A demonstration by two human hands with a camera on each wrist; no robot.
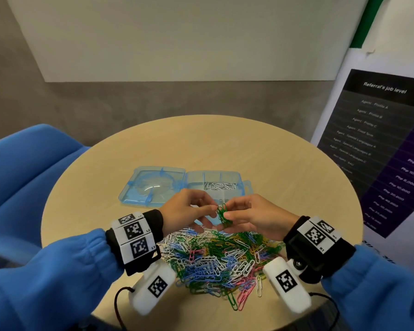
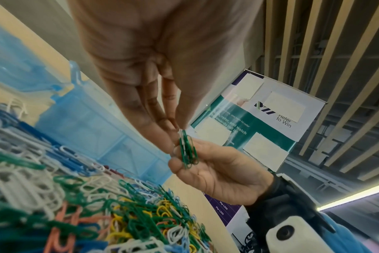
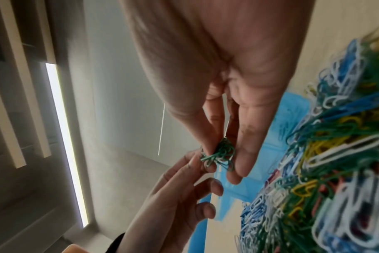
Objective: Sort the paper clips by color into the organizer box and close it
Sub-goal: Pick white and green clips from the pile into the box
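head view: green clips (image 1: 223, 215) between both hands' fingers (image 1: 207, 209)

free: far tabletop (image 1: 225, 139) | blocked: organizer box (image 1: 153, 185), clip pile (image 1: 215, 256)

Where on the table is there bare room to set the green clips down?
Bare table lies beyond the organizer box, and left of its open lid. Near edge is crowded: the clip pile fills the space between both wrists.
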